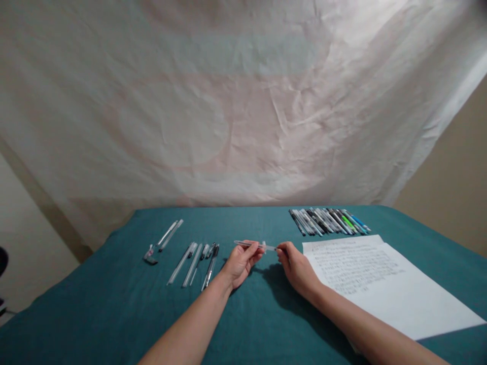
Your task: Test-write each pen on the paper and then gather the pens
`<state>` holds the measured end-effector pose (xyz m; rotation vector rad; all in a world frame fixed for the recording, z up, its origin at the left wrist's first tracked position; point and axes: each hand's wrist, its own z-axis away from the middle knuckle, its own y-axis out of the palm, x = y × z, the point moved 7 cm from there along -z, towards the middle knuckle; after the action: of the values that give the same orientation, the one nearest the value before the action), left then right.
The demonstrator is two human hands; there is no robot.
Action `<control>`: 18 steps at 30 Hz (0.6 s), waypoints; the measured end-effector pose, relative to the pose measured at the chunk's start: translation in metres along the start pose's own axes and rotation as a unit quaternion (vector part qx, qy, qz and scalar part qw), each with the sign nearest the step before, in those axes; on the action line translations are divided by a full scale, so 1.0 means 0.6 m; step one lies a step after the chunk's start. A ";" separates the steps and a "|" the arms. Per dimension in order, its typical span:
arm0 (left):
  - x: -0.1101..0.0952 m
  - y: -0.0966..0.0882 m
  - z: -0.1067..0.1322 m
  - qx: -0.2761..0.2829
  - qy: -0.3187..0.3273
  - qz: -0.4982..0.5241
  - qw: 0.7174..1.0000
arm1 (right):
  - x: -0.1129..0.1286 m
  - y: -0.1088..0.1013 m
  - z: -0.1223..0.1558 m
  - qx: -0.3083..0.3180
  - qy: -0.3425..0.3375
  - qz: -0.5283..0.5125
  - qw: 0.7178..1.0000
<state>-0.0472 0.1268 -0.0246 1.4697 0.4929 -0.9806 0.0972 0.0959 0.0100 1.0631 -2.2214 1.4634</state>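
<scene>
A thin, clear pen (270,248) is held level above the table between my two hands. My left hand (243,264) is closed around its barrel, thumb on top, with the left end sticking out past the fingers. At the other end, the fingertips of my right hand (297,268) pinch the dark tip. Whether that tip is a separate piece is too small to tell. Left of my left hand lie several clear pen parts and caps (195,263), and one darker pen (211,266) among them.
A row of pens (329,222) lies at the back right of the green cloth (114,304). White sheets with handwriting (411,299) spread at the right, partly under my right forearm. At the left are two slim pen pieces (170,234) and a small crumpled clear item (149,255).
</scene>
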 end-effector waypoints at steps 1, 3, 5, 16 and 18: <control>0.001 -0.001 0.000 -0.001 -0.001 0.000 1.000 | 0.002 -0.002 -0.001 0.001 0.000 -0.004 1.000; 0.003 -0.002 -0.001 -0.002 -0.006 -0.002 1.000 | 0.002 -0.003 -0.002 0.006 0.005 -0.016 1.000; 0.005 -0.002 -0.002 0.001 -0.010 -0.005 1.000 | 0.000 0.000 -0.004 0.013 0.012 -0.025 1.000; 0.006 -0.002 -0.002 0.008 -0.012 -0.018 1.000 | -0.003 0.002 -0.003 0.024 0.014 -0.055 0.998; 0.006 -0.003 -0.003 0.005 -0.015 -0.018 1.000 | 0.001 0.000 -0.003 0.024 0.009 -0.058 0.998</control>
<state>-0.0460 0.1278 -0.0288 1.4576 0.4944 -1.0347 0.0967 0.0970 0.0112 1.1678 -2.0855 1.4785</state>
